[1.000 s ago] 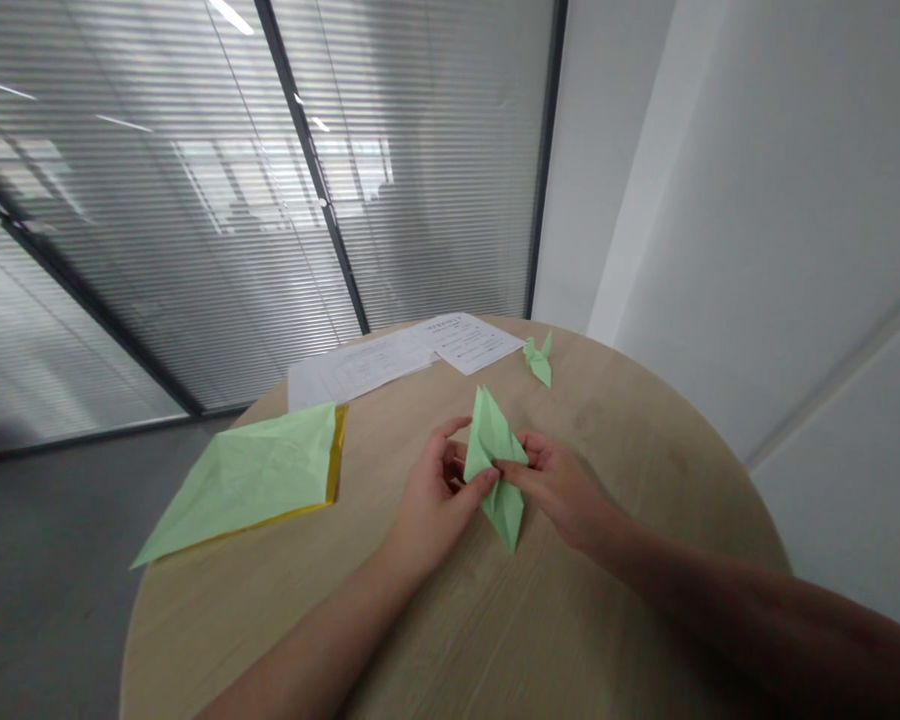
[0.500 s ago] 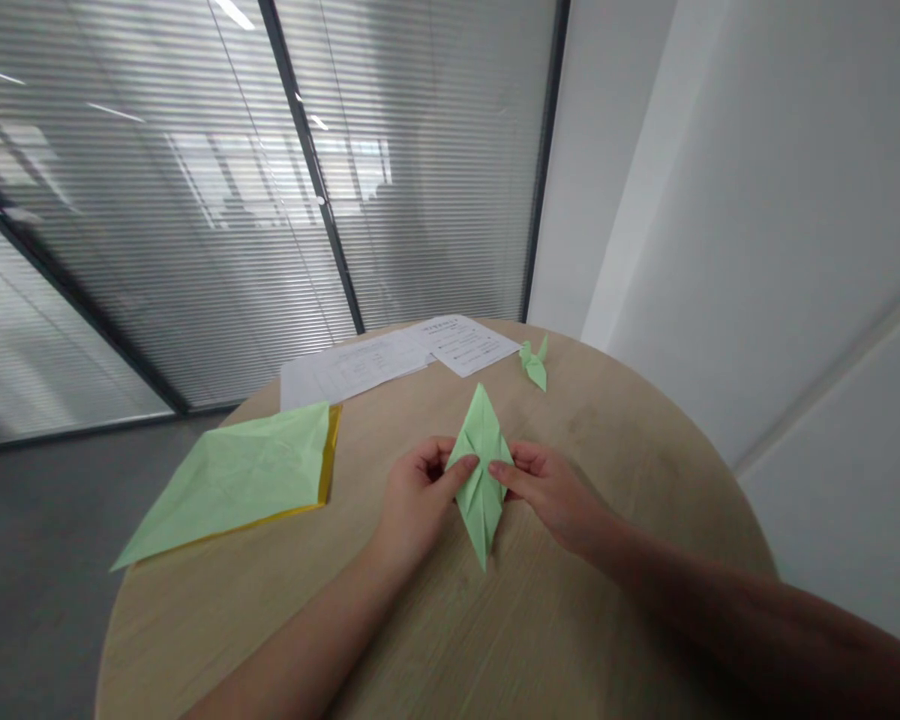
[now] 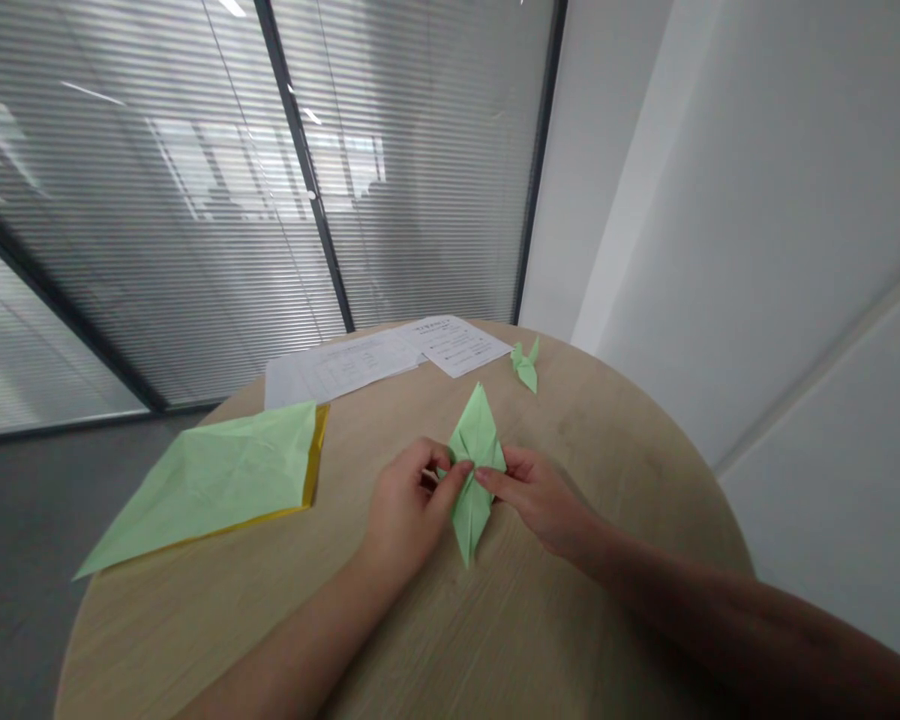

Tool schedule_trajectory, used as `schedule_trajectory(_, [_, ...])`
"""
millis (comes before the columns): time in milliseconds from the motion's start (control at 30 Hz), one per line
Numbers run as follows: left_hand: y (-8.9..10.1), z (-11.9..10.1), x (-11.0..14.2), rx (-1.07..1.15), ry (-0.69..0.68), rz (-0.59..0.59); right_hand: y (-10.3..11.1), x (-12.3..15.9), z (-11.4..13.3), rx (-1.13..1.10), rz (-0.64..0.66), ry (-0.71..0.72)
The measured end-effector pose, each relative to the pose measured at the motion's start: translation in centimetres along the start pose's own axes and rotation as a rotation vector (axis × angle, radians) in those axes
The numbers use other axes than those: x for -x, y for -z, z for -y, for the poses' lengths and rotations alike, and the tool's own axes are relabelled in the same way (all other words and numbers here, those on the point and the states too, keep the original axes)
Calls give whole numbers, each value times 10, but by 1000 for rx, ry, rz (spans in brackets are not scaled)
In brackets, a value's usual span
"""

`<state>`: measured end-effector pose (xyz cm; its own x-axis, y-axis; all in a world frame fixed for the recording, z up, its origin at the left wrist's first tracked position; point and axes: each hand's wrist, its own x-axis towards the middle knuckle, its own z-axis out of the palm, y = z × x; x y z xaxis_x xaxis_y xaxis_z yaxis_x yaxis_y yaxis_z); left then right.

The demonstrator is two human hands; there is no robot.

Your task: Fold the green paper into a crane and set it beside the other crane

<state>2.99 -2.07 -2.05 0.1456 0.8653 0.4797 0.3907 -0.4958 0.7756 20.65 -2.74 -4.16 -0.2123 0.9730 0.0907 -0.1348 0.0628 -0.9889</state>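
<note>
Between my two hands is a light green folded paper [image 3: 478,420], a tall diamond with creased flaps and points at top and bottom. My left hand [image 3: 412,500] grips its left edge, thumb on the front near the middle. From the right, my right hand [image 3: 536,495] pinches the other edge, its thumb also on the front close to the left thumb. Fingers behind the paper are partly hidden. Farther back on the table stands a small green origami bird [image 3: 526,367].
A larger green sheet [image 3: 217,470] with creases lies at the left on a yellow-edged sheet or folder [image 3: 316,455], its corner past the table's edge. Printed white papers [image 3: 345,367] lie at the back of the round wooden table [image 3: 607,440]. A glass partition with blinds [image 3: 420,200] stands behind.
The thumbs have come closer together, and the left hand has turned slightly with the folded paper, which leans a little more. The whole view has shifted slightly.
</note>
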Motion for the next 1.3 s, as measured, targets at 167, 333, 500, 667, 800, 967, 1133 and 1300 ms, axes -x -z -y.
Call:
schedule_trajectory(167, [3,-4,-1,-54,-214,7,-2,0,-2,-98,24,40])
schedule_trajectory(333, [3,-4,1,-57,-221,58,-1,-1,-4,-175,64,-5])
schedule_trajectory(500, [2,-3,0,32,-53,59,4,-2,-1,-8,61,-13])
schedule_trajectory(667, [2,-3,-5,233,93,-56,5,-1,-7,90,116,-87])
schedule_trajectory(800, [4,-5,-7,359,170,-64,5,1,-9,110,121,-99])
schedule_trajectory(967, [7,-1,-10,408,269,51,6,-2,-2,64,74,-93])
schedule_trajectory(1133, [7,8,-10,266,360,445,9,-7,-2,-48,-84,-66])
schedule_trajectory(1300, [5,11,-9,159,353,474,9,-8,-4,-87,-88,-61])
